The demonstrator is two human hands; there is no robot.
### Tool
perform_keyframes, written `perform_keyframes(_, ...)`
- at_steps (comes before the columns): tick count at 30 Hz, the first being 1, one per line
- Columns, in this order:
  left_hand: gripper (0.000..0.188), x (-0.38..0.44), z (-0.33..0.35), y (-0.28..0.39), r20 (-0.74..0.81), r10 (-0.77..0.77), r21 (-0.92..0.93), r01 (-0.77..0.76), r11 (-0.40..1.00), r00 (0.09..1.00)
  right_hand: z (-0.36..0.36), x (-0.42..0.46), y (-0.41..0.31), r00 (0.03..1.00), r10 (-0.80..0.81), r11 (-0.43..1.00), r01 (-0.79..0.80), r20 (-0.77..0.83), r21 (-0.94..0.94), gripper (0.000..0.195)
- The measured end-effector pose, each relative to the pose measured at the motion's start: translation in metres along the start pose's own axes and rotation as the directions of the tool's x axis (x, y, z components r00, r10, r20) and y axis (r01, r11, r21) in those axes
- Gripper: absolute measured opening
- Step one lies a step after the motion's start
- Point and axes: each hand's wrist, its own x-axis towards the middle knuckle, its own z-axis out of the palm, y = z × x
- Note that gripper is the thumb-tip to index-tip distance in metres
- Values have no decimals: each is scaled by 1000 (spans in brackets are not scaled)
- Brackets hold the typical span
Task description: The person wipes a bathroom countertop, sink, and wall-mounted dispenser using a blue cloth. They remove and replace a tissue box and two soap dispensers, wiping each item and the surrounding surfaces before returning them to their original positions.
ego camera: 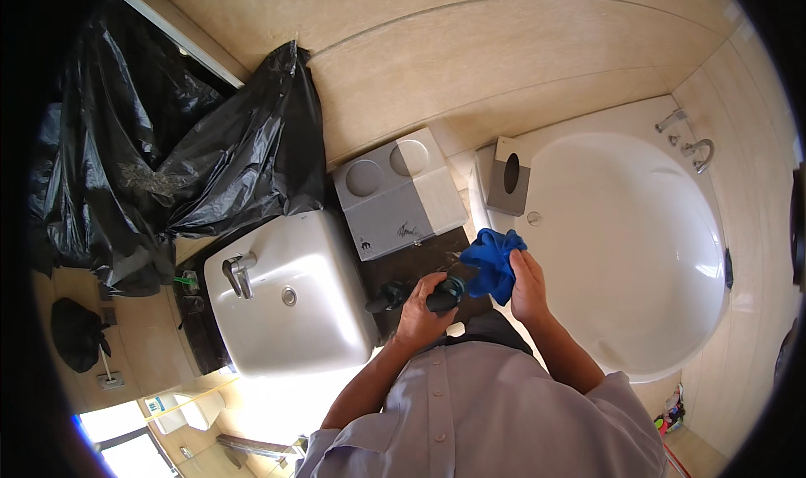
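Observation:
My left hand (428,311) grips a dark bottle (446,295) with a black top, above the dark countertop's front edge. In my right hand (527,282) is a crumpled blue cloth (494,260), held just to the right of the bottle. A second dark bottle (387,297) stands on the dark countertop (384,270), left of my left hand. Behind both hands sits a grey and beige box (400,191) with two round recesses in its top. The lower part of the held bottle is partly hidden by my fingers.
To the left is a white washbasin (296,314) with a chrome tap (239,275). A white bathtub (630,245) fills the right side, with a tissue box (509,179) on its near rim. Black plastic sheeting (252,144) hangs over the wall behind the basin.

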Motion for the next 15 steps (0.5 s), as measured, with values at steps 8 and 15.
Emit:
perform_keyframes(8, 75, -19, 21, -54, -122, -88, 100, 100, 990, 989, 33, 9, -26, 976, -144, 943, 185, 161, -276, 29)
perform_keyframes(15, 82, -32, 24, -73, -132, -136, 149, 156, 977, 982, 80, 50, -29, 683, -522, 352, 718, 510, -601, 36)
